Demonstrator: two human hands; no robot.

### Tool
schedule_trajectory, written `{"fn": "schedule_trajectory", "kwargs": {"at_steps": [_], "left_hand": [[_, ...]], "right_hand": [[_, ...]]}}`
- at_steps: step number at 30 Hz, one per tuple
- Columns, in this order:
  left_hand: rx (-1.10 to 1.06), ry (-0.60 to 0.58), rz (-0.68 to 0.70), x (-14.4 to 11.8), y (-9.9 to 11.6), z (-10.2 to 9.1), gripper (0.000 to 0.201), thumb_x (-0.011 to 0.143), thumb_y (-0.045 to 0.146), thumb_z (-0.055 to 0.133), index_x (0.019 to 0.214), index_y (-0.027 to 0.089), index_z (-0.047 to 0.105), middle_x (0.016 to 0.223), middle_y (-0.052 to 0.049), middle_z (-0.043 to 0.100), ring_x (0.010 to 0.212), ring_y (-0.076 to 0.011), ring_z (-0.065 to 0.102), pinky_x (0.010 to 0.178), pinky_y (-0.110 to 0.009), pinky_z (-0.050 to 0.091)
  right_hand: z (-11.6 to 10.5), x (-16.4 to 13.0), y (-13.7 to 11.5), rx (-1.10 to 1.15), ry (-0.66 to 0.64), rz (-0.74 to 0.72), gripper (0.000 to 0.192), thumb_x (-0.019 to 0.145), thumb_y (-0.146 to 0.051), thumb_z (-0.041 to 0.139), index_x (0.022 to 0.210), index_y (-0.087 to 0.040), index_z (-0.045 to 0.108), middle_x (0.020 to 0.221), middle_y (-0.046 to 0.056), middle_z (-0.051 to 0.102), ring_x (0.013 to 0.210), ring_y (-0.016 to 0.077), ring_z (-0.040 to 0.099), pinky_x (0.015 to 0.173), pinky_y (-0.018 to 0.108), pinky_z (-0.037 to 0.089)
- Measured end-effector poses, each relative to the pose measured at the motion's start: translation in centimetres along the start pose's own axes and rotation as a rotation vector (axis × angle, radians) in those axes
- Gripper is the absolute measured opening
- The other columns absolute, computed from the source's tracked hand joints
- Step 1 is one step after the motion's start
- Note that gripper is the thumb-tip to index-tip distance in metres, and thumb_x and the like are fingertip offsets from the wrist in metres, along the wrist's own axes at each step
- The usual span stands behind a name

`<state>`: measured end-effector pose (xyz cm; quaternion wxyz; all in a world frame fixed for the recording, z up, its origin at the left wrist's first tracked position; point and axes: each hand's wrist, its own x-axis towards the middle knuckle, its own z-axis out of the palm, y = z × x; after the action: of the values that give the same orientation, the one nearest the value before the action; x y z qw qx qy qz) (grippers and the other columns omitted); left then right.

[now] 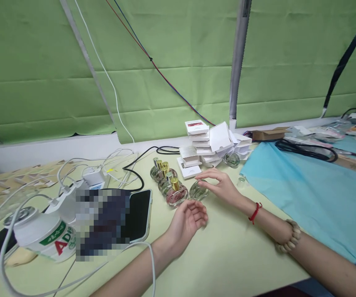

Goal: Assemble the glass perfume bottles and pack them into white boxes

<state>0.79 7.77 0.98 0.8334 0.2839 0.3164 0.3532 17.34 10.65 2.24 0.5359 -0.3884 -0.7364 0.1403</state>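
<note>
Right hand reaching in from the right, fingers loosely spread, fingertips touching an uncapped glass bottle on the table; no firm grasp. Left hand just below, palm up, fingers half curled, holding nothing. Just left of the bottle, a row of gold-capped bottles. Behind, a stack of white boxes. Bare table toward the near edge; blue paper to the right.

A small round clear glass bottle without cap stands upright on the pale yellow-green table, just at the right end of a row of round glass perfume bottles with gold and silver caps. It looks touching the nearest capped bottle.
</note>
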Motion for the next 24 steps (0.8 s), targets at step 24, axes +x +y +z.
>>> {"fn": "schedule_trajectory", "kwargs": {"at_steps": [24], "left_hand": [[0.593,-0.328,0.079,-0.60,-0.62,0.12,0.023,0.083,0.028,0.044,0.074,0.012,0.057,0.071,-0.005,0.055,0.062,-0.0124,0.050,0.061,-0.023,0.037]], "right_hand": [[0.32,-0.82,-0.01,-0.371,0.027,-0.287,0.011,0.082,-0.026,0.058,0.086,-0.022,0.067,0.103,0.008,0.059,0.099,0.0192,0.055,0.083,0.036,0.043]]}}
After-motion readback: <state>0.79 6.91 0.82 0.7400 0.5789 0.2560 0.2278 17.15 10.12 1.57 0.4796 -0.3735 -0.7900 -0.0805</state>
